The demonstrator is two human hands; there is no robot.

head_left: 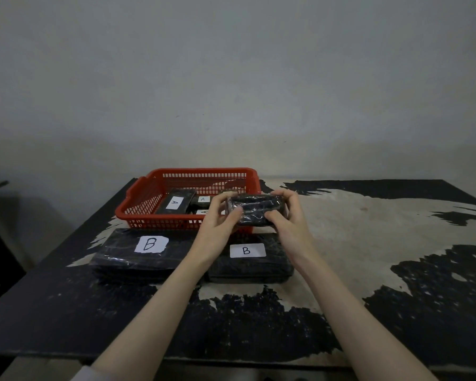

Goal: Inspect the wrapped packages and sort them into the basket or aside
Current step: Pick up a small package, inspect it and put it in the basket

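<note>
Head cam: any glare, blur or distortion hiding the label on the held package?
Head view: dim, flat lighting; wrap on the held package shows small glints, no label visible on its facing side. Both hands look slightly soft. Wide-angle bends the table edges. B labels stay readable; the basket A labels are small.

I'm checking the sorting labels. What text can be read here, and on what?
"B": white label on the left package on the table.
"B": white label on the right package on the table.
"A": label on the long package in the red basket.
"A": second basket package.
A third label there is partly hidden.
Held package: no label visible.
</note>
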